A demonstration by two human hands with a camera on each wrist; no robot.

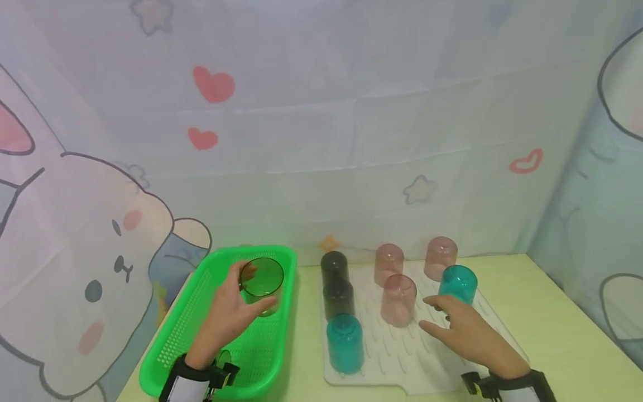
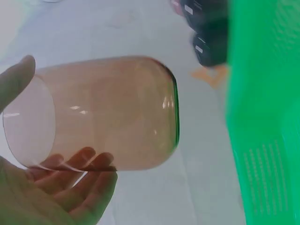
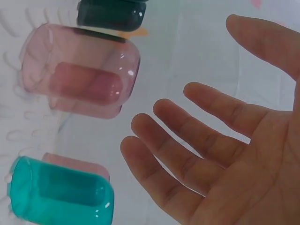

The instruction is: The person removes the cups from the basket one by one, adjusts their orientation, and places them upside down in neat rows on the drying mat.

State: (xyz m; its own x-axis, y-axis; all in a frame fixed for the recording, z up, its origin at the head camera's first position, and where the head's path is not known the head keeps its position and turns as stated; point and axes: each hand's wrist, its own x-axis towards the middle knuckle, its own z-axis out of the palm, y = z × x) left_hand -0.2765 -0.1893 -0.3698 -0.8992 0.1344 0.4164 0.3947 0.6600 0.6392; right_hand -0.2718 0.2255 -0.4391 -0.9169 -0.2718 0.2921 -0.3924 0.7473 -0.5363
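Observation:
My left hand (image 1: 226, 310) grips a see-through pinkish tumbler (image 1: 266, 290) over the green basket (image 1: 287, 346). In the head view its rim faces up. Thumb and fingers lie on opposite sides of the tumbler (image 2: 112, 112) in the left wrist view. My right hand (image 1: 469, 335) holds nothing, its fingers spread over the right part of the white drying mat (image 1: 397, 360). Nearest to it are a teal tumbler (image 1: 458, 283) and a pink tumbler (image 1: 399, 301), both standing bottom up on the mat. In the right wrist view the palm and fingers (image 3: 173, 145) show beside the tumblers.
Two more pink tumblers (image 1: 389, 265) stand at the back of the mat. Along its left edge are two dark tumblers (image 1: 339, 298) and a teal one (image 1: 345, 346), also bottom up. A printed cloth (image 1: 311, 206) hangs right behind the pale yellow table (image 1: 567, 312).

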